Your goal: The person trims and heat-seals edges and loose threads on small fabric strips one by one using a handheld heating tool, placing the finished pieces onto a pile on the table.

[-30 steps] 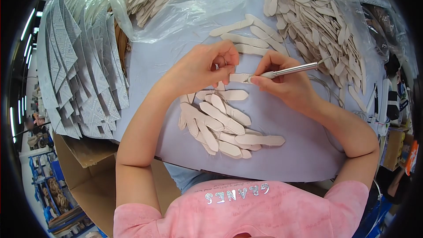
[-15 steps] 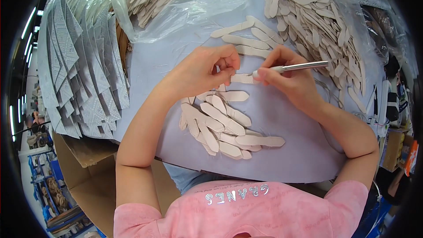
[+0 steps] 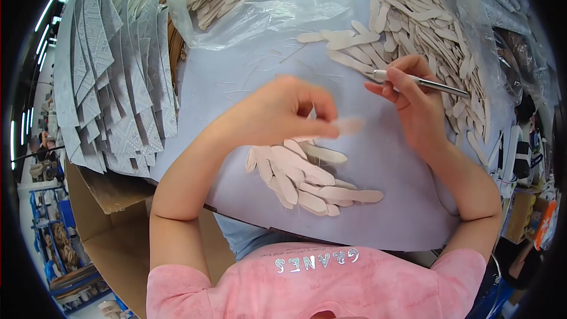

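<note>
My left hand [image 3: 286, 112], smeared by motion, is closed in a pinch over the near pile. A blurred cream strip [image 3: 349, 125] sticks out from its fingertips to the right. My right hand [image 3: 416, 97] grips a slim silver pen [image 3: 440, 86], its pale end pointing left and its barrel lying across the fingers. Below my left hand is a small pile of cream strips [image 3: 295, 180] with rounded or pointed ends and loose threads. Several more strips [image 3: 354, 47] lie beyond my right hand, at the edge of a larger heap.
A big heap of cream strips [image 3: 437, 35] lies at the right by clear plastic. Another plastic bag [image 3: 266, 15] with strips is at the back. Grey patterned sheets [image 3: 118, 82] hang at the left over a cardboard box [image 3: 112, 230]. Loose threads dot the pale table [image 3: 378, 218].
My hands have moved apart. The right hand, with the pen, went right and up a little; the left moved slightly right with a strip in its fingers. The camera view has shifted slightly.
</note>
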`<state>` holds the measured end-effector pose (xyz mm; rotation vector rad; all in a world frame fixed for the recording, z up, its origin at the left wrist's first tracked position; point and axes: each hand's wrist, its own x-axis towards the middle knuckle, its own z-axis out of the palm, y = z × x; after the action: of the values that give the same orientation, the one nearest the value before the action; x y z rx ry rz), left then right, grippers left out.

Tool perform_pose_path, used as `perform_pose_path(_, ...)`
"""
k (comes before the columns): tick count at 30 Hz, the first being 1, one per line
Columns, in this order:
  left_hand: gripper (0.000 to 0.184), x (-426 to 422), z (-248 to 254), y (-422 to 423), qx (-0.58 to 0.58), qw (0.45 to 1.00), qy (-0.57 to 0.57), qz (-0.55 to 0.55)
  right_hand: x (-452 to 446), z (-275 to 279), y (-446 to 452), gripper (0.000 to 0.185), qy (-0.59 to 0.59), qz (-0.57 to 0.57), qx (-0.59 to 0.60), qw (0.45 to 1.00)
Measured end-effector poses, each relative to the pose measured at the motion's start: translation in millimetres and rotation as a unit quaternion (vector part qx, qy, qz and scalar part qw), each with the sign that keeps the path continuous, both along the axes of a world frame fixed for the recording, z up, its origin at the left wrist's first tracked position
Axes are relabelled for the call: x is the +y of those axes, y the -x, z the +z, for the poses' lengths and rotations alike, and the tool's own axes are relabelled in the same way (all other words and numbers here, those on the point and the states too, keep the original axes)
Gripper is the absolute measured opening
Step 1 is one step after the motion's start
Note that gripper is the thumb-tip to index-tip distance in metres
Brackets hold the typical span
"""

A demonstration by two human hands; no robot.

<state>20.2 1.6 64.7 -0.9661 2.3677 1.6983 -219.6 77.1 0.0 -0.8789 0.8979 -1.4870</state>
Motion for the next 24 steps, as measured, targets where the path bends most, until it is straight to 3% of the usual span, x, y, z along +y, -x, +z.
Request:
perform_pose_path(4, 0.016, -1, -19, 6, 0.11, 0.986, -0.052, 0.117, 3, 16, -1, 0.005, 0.065, -0.044, 0.048, 0.996)
perform_pose_path(9, 0.02, -3, -17, 5, 0.121, 0.977, -0.091, 0.149, 5, 18, 0, 0.007, 0.078, -0.055, 0.051, 0.994)
perform_pose_path(11, 0.023, -5, -16, 1, 0.247, 0.918, 0.054, 0.305, 5, 23, 1, 0.007, 0.096, -0.064, 0.057, 0.992)
perform_pose_path(12, 0.025, -10, -8, -6, 0.201, 0.921, 0.187, 0.275, 6, 25, 1, 0.007, 0.104, -0.069, 0.059, 0.99)
perform_pose_path(13, 0.025, -8, -14, -5, 0.2, 0.922, 0.187, 0.274, 7, 26, 1, 0.007, 0.104, -0.069, 0.058, 0.99)
perform_pose_path(14, 0.028, -2, -27, -1, 0.162, 0.9, 0.357, 0.192, 7, 28, 0, 0.008, 0.111, -0.07, 0.061, 0.989)
perform_pose_path(15, 0.032, 7, -36, 4, 0.117, 0.844, 0.514, 0.103, 8, 30, 0, 0.008, 0.117, -0.071, 0.065, 0.988)
perform_pose_path(16, 0.039, 22, -41, 10, 0.058, 0.877, 0.471, 0.07, 9, 31, 0, 0.008, 0.124, -0.07, 0.07, 0.987)
perform_pose_path(17, 0.039, 22, -43, 10, 0.06, 0.877, 0.47, 0.073, 10, 31, 0, 0.008, 0.124, -0.068, 0.073, 0.987)
perform_pose_path(21, 0.039, 18, -41, 6, 0.131, 0.882, 0.452, -0.002, 13, 26, -6, 0.008, 0.096, -0.045, 0.073, 0.992)
perform_pose_path(24, 0.033, 13, -27, -5, 0.064, 0.942, 0.328, 0.018, 11, 22, -10, 0.007, 0.058, -0.013, 0.073, 0.996)
